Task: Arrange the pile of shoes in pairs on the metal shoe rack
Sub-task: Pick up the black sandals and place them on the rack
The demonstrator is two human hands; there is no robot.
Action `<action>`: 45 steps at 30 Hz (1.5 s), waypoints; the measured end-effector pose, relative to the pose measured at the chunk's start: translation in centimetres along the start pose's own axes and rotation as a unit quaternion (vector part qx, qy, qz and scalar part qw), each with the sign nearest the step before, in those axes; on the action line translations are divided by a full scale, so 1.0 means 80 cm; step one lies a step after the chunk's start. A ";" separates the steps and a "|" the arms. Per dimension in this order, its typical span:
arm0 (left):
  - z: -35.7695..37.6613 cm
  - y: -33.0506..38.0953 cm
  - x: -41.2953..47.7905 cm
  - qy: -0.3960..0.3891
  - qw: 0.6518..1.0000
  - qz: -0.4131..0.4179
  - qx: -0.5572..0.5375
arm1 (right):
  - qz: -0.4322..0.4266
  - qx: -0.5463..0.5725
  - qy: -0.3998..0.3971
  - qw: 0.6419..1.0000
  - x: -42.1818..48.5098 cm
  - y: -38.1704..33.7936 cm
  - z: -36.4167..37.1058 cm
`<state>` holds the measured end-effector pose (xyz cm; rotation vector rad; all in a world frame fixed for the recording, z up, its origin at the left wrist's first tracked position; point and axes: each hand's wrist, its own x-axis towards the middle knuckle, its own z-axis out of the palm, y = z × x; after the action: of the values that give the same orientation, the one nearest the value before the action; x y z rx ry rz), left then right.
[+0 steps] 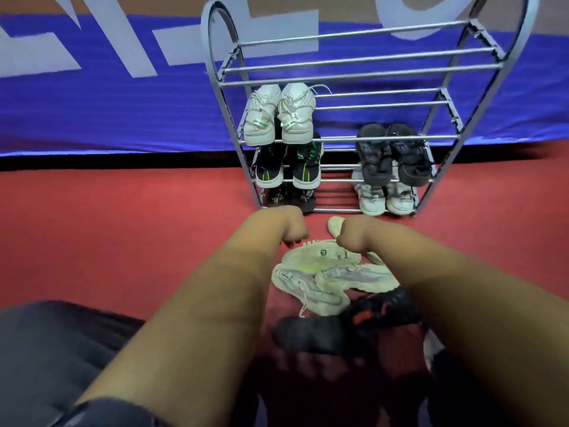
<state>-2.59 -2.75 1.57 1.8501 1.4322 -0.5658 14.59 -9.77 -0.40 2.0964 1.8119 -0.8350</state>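
The grey metal shoe rack (354,76) stands on the red floor ahead of me. It holds a white pair (277,118) upper left, a black-and-green pair (289,169) below it, a dark pair (294,197) at the bottom left, a black pair (392,155) on the right and a pale grey pair (385,200) at the bottom right. The pile lies in front: cream sneakers (320,257), a black shoe with red marks (385,306) and a dark shoe (311,334). My left hand (283,226) and right hand (358,234) hang over the top cream sneaker, fingers curled down and hidden.
A blue banner with large pale letters (107,97) runs along the wall behind the rack. The rack's top shelves (363,50) carry no shoes. My dark trouser leg (52,343) fills the lower left. Red floor (123,217) stretches to both sides.
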 end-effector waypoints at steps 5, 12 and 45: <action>0.143 -0.037 0.026 -0.020 0.997 -0.020 0.073 | 0.036 0.021 -0.075 0.996 -0.007 0.050 0.126; 0.273 -0.090 0.035 -0.046 0.995 -0.051 0.067 | 0.024 0.003 -0.151 0.988 -0.021 0.093 0.205; 0.096 -0.046 0.022 0.073 0.912 -0.023 -0.404 | -0.013 0.071 0.069 0.995 0.015 0.077 0.181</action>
<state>-4.97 -6.99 -5.68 1.2029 1.4954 0.1612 16.85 -17.74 -13.87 2.2749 1.9045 -0.8670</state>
